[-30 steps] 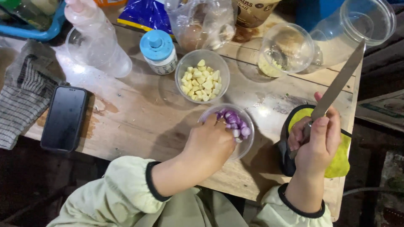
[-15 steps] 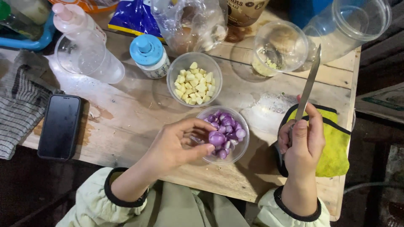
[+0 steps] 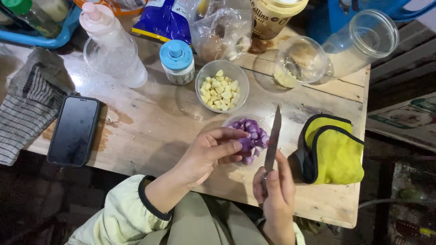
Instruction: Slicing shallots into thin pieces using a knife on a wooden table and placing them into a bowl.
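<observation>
Since the frame half a second earlier, the right hand has drawn inward toward the body, bringing the knife from beside the yellow cloth to a position directly alongside the small glass bowl of purple shallots. That hand is closed around the handle, blade upright and pointing away, apparently kept clear of the fingers opposite. The left hand sits at the near rim of the same bowl with thumb and fingertips pinched on a single purple shallot, lifted just free of the pile, evidently to present it to the blade. Behind, a second glass bowl of pale peeled garlic stands separate on the wooden surface. A dark phone lies face up at the left edge, well apart from the work, beside a striped cloth.
</observation>
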